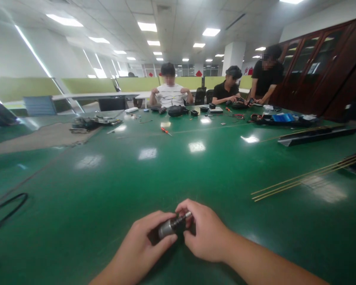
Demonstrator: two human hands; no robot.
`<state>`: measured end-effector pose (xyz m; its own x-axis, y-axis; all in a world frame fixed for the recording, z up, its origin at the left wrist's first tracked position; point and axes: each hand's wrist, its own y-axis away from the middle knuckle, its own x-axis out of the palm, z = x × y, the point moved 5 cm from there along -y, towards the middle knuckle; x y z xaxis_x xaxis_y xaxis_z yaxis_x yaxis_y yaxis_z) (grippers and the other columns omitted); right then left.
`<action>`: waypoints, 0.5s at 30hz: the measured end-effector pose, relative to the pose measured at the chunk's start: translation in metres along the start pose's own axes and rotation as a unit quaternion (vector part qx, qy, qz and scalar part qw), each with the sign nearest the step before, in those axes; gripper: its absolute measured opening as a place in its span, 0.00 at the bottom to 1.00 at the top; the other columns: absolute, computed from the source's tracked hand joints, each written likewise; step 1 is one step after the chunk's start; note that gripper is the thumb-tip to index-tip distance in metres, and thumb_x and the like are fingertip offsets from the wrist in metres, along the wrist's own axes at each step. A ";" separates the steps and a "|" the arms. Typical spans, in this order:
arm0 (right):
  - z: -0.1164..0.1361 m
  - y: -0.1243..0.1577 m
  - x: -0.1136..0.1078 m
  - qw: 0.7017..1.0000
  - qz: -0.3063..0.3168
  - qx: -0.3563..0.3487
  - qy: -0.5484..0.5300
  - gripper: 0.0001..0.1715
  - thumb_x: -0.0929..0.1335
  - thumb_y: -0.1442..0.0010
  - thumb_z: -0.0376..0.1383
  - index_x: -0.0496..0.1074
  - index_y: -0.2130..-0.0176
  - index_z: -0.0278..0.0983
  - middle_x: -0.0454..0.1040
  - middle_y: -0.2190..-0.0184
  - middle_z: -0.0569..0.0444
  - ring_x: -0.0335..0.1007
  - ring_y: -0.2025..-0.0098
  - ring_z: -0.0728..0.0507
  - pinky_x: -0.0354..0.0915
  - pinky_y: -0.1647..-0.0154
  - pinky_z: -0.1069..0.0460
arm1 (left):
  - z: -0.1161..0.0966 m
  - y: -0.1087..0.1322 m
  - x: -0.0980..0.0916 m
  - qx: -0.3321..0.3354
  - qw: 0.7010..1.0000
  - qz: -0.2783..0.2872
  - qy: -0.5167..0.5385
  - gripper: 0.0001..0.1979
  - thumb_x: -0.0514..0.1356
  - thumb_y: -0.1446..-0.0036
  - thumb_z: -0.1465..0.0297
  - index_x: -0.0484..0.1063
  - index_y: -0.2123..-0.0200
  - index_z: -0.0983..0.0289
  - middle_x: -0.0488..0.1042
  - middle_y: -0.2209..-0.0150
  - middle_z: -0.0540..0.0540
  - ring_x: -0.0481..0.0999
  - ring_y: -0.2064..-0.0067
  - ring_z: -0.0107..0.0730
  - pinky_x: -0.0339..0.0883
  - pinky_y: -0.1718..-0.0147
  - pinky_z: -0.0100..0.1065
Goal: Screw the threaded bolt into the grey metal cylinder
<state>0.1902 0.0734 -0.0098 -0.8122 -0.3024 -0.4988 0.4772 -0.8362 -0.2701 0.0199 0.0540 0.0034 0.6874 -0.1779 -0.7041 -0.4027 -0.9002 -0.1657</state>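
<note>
Near the front of the green table, a small cylindrical metal part (166, 229) lies tilted between my hands. It has a silver-grey barrel, a dark ribbed middle and a thin bright shaft at its far right end; its exact kind does not show. My left hand (150, 237) wraps the barrel, thumb on the near side and fingers on the far side. With curled fingers, my right hand (203, 229) holds the shaft end, and part of the fingertips' contact is hidden.
Green table (130, 170) spreads ahead. Thin brass-coloured rods (299, 180) and a dark metal channel (317, 134) lie right. A red screwdriver (165, 130) is farther off. A black cable (13, 211) curls left. Three people sit or stand across the table among tools and parts.
</note>
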 end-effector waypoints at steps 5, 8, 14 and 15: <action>-0.004 0.002 0.003 0.999 -0.005 0.041 -0.032 0.28 0.68 0.51 0.24 0.67 0.52 0.43 0.74 0.60 0.58 0.70 0.67 0.48 0.66 0.64 0.53 | 0.006 0.004 0.002 -0.028 0.998 -0.037 0.040 0.19 0.64 0.39 0.66 0.70 0.45 0.52 0.78 0.50 0.51 0.77 0.50 0.39 0.68 0.49 0.35; -0.004 0.003 0.005 0.998 -0.008 0.044 -0.039 0.30 0.69 0.51 0.24 0.66 0.49 0.43 0.74 0.59 0.57 0.71 0.67 0.48 0.66 0.63 0.52 | 0.006 0.006 0.003 -0.040 0.997 -0.041 0.060 0.17 0.63 0.40 0.69 0.69 0.48 0.55 0.77 0.53 0.51 0.77 0.52 0.38 0.68 0.52 0.33; 0.001 0.003 0.004 0.999 -0.015 0.032 -0.041 0.25 0.69 0.51 0.23 0.69 0.54 0.41 0.75 0.61 0.57 0.71 0.65 0.47 0.66 0.61 0.52 | -0.001 0.004 0.005 -0.041 0.996 -0.012 0.081 0.08 0.62 0.38 0.70 0.71 0.55 0.56 0.76 0.60 0.47 0.75 0.58 0.33 0.65 0.58 0.31; 0.002 0.003 0.004 0.998 -0.017 0.030 -0.045 0.24 0.68 0.51 0.23 0.69 0.55 0.41 0.75 0.61 0.57 0.71 0.65 0.47 0.66 0.61 0.52 | -0.002 0.004 0.005 -0.040 0.996 -0.007 0.085 0.08 0.61 0.37 0.69 0.71 0.54 0.55 0.76 0.59 0.47 0.75 0.58 0.33 0.65 0.57 0.31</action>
<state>0.1882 0.0685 -0.0111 -0.8558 -0.3104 -0.4138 0.4299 -0.8717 -0.2353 0.0227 0.0486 0.0002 0.7875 -0.2233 -0.5744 -0.3477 -0.9305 -0.1149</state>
